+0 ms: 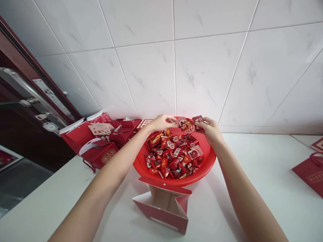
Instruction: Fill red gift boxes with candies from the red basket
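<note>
Above the far side of a red plastic basket [176, 183], my left hand [164, 122] pinches a clear-edged packet [186, 125] printed with small figures. My right hand [211, 130] is closed on a small dark red packet [198, 120] with pale lettering, right beside the other one. Wrapped candies [174, 153] in red, gold and dark wrappers fill the basket's middle, and one flat pack among them reads "CANDY". Close to me, in front of the basket, stands a red paper box [164, 213] with its top open and its pale inside showing.
Several red gift boxes [101, 151] crowd the left of the white table [254, 174]. A red paper bag [309, 173] lies at the right edge. White tiled wall [202, 74] rises behind, and a dark door [30, 111] with a metal handle stands at the left.
</note>
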### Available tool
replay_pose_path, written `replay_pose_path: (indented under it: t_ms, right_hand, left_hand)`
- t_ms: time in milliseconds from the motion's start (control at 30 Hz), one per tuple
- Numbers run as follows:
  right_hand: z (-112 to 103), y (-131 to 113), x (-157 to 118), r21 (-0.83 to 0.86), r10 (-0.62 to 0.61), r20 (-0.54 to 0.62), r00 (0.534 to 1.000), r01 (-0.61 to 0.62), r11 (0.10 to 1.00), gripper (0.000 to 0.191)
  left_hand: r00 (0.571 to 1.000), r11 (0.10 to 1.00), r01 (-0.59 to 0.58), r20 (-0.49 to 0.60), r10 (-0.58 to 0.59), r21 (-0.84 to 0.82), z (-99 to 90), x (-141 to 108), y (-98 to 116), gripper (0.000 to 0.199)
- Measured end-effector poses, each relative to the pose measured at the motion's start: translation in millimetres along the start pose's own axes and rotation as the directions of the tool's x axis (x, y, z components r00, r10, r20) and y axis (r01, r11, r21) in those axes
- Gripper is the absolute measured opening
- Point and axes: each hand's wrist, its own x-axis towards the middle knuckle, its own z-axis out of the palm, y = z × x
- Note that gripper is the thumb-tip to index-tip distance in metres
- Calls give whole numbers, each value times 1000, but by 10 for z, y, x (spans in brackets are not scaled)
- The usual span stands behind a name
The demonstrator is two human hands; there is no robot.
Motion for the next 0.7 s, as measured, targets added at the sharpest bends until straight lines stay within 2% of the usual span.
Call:
replay_pose_path:
  t_ms: [100, 267, 333, 433, 533, 700]
  right_hand:
    - [6, -17, -21, 4, 8, -2, 1000, -8, 1000, 13]
    - [14, -12, -8, 22, 4, 9, 1000, -5, 1000, 19]
    - [19, -6, 3, 30, -1, 21, 1000, 0, 1000, 20]
    - [28, -9, 4, 40, 5, 29, 1000, -6, 999, 17]
    - [30, -21, -1, 51, 22, 23, 999, -23, 998, 13]
    - [11, -20, 22, 92, 55, 47, 997, -59, 994, 8]
  left_hand:
    - [994, 995, 71, -82, -66, 63, 103, -29, -17, 55]
    - [997, 996, 53, -55, -49, 74, 260, -21, 36, 46]
    - [997, 973, 74, -25, -70, 218, 233, -36, 41, 39]
    - [984, 898, 105, 86, -156, 428, 135, -75, -11, 35]
    - [962, 875, 99, 180, -206, 474, 72, -98, -97, 29]
    - [950, 853, 74, 223, -217, 517, 139, -81, -164, 28]
